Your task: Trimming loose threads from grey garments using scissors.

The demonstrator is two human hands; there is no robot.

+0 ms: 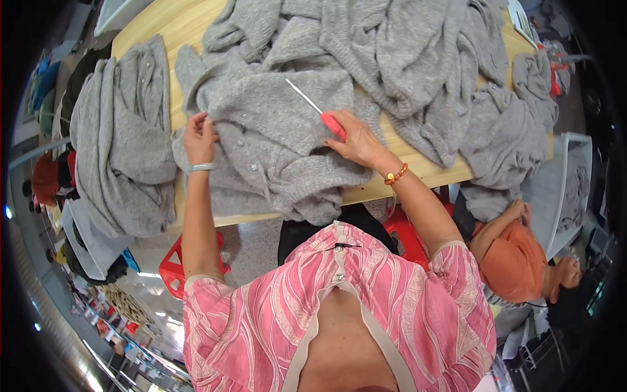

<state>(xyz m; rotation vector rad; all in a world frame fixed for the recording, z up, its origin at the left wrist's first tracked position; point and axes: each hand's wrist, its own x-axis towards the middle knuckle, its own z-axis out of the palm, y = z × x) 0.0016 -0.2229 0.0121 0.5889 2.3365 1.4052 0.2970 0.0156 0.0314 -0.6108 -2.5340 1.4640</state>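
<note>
A grey knitted cardigan with small shiny buttons lies rumpled before me, its ribbed edge hanging toward my lap. My left hand is closed at the cardigan's left side, thumb and fingers pinched on its edge. In my right hand is a red-handled tool with a thin metal shaft. The shaft points up and left over the grey knit; its tip is too small to make out. That hand's lower fingers rest close to the cloth.
Grey knitwear covers the far side of the wooden table. A folded grey stack hangs over the left edge. Red stools stand below. At the right sits a person in orange, near a pale bin.
</note>
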